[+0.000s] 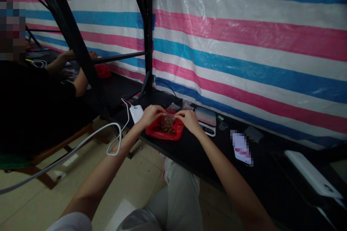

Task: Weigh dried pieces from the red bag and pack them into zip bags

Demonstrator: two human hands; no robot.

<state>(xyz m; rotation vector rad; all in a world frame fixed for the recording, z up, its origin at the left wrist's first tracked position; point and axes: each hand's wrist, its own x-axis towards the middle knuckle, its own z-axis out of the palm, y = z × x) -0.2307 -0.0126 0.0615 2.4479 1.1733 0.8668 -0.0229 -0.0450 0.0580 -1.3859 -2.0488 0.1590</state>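
Between my two hands hangs a small clear plastic bag [168,119] with brownish bits in it. My left hand [154,114] pinches its left upper edge, and my right hand [187,118] pinches the right one. Directly below is a red plastic tray or bag-lined basket [162,135], holding a heap of small brown pieces [166,129] too small to name. The bag hangs over this heap; I cannot tell whether it touches it. Just beyond the red container lie filled clear bags [174,107]. To the right of my right hand sits a flat silver-topped scale [206,116].
A white power bank [136,113] with a white cable [116,124] is left of my hand. Rightward on the black table [217,162] lie a phone [242,148] and another white power bank [313,173]. A black metal frame post [148,25] stands behind. A person [35,90] sits at left.
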